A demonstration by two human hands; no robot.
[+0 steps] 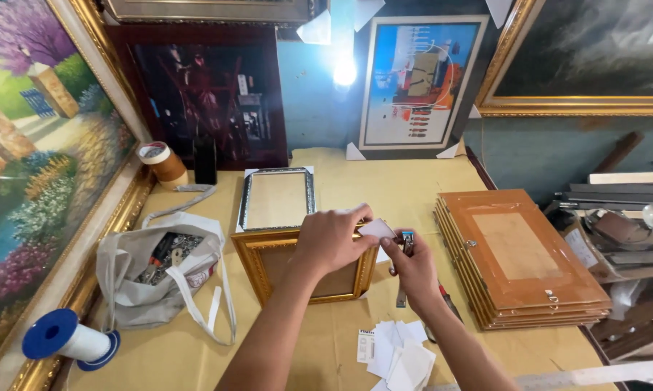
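Left hand rests closed over the top right corner of a gold frame, pinching a white corner piece. Right hand grips a small metal tool just beside that corner. Silver frame touches behind. Tote bag left, stacked brown backing boards right, loose white corner pieces near on the yellow surface. Tape roll and thread spool lie well apart.

Single head-worn view, looking steeply down and forward, close over a workbench, facing a picture-lined wall
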